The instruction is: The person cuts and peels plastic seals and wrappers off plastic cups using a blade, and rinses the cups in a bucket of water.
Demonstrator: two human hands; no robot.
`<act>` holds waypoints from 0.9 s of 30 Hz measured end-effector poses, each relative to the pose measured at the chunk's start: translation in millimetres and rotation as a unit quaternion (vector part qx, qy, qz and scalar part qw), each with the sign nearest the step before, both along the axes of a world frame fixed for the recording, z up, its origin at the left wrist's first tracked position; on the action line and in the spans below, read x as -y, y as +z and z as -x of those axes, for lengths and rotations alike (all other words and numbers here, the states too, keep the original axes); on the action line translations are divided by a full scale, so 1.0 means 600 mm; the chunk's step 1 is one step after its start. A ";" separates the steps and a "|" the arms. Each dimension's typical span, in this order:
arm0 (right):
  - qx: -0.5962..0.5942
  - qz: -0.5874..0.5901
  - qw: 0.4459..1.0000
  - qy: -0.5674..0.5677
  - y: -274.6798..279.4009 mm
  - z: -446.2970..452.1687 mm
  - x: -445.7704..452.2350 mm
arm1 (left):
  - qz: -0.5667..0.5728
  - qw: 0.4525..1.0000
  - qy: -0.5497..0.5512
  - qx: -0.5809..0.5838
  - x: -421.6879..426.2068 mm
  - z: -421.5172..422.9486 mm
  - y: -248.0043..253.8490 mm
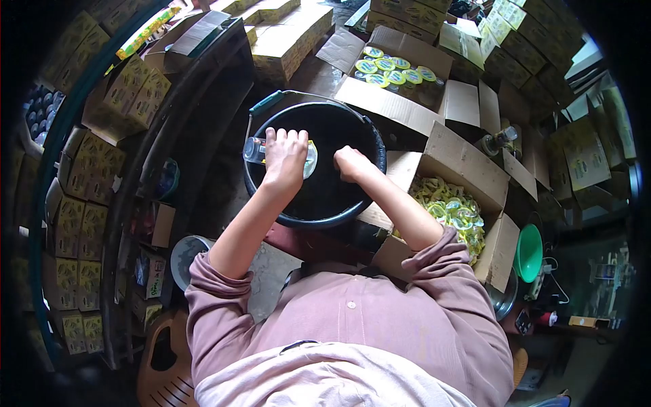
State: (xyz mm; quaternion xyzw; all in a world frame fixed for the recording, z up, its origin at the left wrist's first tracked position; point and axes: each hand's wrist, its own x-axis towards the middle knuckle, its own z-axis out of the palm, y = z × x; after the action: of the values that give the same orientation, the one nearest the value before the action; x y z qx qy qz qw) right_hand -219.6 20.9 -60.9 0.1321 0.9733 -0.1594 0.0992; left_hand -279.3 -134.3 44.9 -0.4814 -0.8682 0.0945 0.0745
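Note:
My left hand (286,156) is wrapped around a clear plastic cup (255,150) lying sideways, its base to the left and a pale, yellow-edged end showing on the right. It is above the left part of a black bucket (317,221), which has a wire handle with a green grip (265,103). Over the bucket's right side, my right hand (351,164) is closed with fingers curled; whatever they may hold is hidden. The bucket's inside is dark, so its contents cannot be made out.
An open carton (386,98) beyond the bucket holds several lidded cups (390,66). To the right, another carton (468,159) holds many small yellow-green packets (451,210). A green bowl (529,252) is at far right. Stacked boxes (85,224) line the left shelf.

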 end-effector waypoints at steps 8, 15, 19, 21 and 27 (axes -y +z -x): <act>-0.209 0.026 0.977 -0.028 0.166 -0.112 -0.006 | -0.013 1.000 -0.016 -0.013 -0.007 0.011 -0.011; -0.323 0.306 0.865 -0.234 0.104 -0.229 -0.007 | -0.044 0.996 -0.051 0.052 -0.013 0.016 -0.046; -0.354 0.414 0.787 -0.291 0.042 -0.259 0.005 | 0.082 0.990 -0.056 0.102 -0.017 0.013 -0.033; -0.348 0.455 0.763 -0.300 0.028 -0.265 0.011 | 0.023 0.995 -0.053 0.076 -0.016 0.016 -0.037; -0.333 0.503 0.739 -0.300 0.016 -0.275 0.021 | 0.077 0.992 0.003 0.100 -0.004 0.010 -0.046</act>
State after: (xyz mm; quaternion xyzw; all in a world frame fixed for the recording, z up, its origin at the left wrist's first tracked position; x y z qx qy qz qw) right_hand -54.5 8.3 -51.4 0.2870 0.6326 -0.6808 -0.2322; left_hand -285.4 -131.7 17.4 -0.4905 -0.8626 0.1131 -0.0500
